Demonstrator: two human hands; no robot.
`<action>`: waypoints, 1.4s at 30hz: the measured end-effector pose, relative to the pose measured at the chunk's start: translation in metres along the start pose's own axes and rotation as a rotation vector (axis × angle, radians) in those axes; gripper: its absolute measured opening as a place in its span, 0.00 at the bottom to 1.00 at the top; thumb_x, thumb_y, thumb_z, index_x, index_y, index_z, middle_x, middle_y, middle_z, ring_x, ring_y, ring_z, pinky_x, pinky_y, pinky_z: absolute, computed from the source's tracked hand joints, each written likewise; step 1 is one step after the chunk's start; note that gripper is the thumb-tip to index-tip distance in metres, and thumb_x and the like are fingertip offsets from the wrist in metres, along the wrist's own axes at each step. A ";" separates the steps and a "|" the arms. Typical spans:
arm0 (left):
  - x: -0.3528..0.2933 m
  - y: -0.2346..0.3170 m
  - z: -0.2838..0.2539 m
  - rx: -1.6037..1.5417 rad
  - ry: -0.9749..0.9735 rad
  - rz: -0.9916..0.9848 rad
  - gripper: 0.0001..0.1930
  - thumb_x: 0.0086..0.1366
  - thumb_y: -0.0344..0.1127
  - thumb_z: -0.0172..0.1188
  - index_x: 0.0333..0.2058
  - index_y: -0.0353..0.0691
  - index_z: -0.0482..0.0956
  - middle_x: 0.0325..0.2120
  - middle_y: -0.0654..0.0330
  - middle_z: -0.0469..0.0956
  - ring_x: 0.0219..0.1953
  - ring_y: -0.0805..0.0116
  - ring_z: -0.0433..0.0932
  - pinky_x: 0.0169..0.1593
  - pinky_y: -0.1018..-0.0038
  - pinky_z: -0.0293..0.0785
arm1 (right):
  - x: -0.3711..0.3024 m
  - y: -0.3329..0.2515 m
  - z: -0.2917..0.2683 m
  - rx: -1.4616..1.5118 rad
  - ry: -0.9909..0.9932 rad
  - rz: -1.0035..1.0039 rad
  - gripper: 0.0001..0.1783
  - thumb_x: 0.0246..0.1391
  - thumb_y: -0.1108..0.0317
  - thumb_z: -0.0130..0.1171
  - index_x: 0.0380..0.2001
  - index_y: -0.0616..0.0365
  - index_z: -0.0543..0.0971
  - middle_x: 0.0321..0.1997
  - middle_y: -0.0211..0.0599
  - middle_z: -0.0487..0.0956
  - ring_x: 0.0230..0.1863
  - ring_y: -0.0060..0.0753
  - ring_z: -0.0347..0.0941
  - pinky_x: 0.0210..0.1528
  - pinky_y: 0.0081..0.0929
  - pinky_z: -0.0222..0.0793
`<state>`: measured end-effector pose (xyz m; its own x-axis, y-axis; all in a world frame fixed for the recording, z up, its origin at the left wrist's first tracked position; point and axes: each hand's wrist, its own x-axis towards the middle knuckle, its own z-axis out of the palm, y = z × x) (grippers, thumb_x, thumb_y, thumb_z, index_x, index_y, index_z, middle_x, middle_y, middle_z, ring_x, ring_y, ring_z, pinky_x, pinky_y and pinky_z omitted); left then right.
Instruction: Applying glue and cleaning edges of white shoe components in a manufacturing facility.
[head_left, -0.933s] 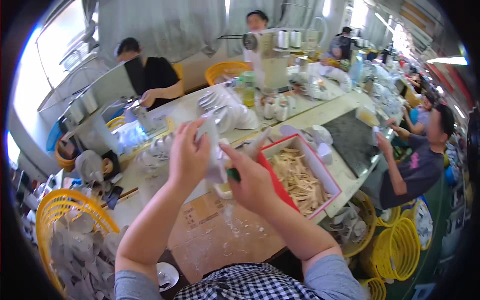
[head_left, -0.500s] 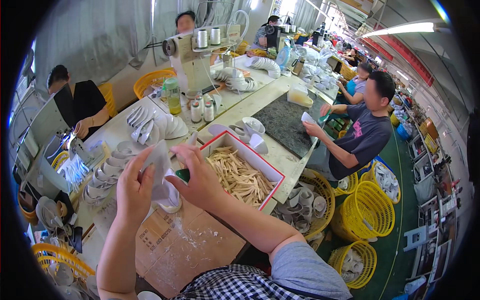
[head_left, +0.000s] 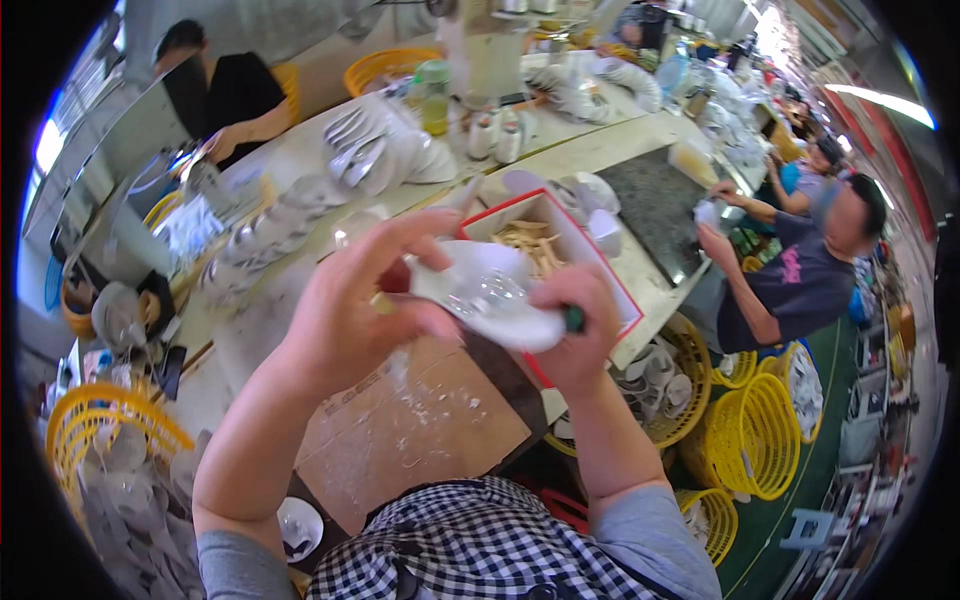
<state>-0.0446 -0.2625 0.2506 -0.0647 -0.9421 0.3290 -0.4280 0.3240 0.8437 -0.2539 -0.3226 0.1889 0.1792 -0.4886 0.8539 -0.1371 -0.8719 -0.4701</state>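
A white, glossy shoe upper (head_left: 485,290) is held up in front of me above the table, blurred by motion. My left hand (head_left: 345,290) is curved around its left end, with thumb and forefinger over the edges. My right hand (head_left: 582,335) is closed at the other end, and a small green handle (head_left: 573,318) sticks out of that fist; the tool's working end is hidden. Just beyond the upper stands a white box (head_left: 612,275) with red edges, holding pale thin strips (head_left: 527,240). Beneath my hands lies a cardboard sheet (head_left: 420,425) strewn with white scraps.
Stacked white uppers (head_left: 375,150) lie at the far left, near thread spools (head_left: 495,137) and a green-lidded jar (head_left: 433,95). A co-worker (head_left: 800,260) sits at the right beside a dark mat (head_left: 640,205). Yellow baskets (head_left: 755,440) stand on the right floor, another basket (head_left: 95,420) at left.
The upper has been turned from upright to nearly flat and moved right, with my right hand now at its right end. My view has shifted downward.
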 end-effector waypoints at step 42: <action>0.016 0.011 0.074 0.033 0.025 0.094 0.12 0.49 0.19 0.59 0.33 0.37 0.72 0.25 0.62 0.76 0.28 0.75 0.74 0.34 0.79 0.69 | -0.053 -0.019 -0.031 0.115 0.146 0.446 0.21 0.33 0.72 0.69 0.33 0.57 0.70 0.29 0.34 0.73 0.26 0.35 0.71 0.30 0.26 0.67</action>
<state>-0.1170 -0.2805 0.2344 -0.0832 -0.9050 0.4171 -0.4506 0.4075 0.7943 -0.2910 -0.2792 0.1594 -0.0126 -0.8130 0.5821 -0.0591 -0.5805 -0.8121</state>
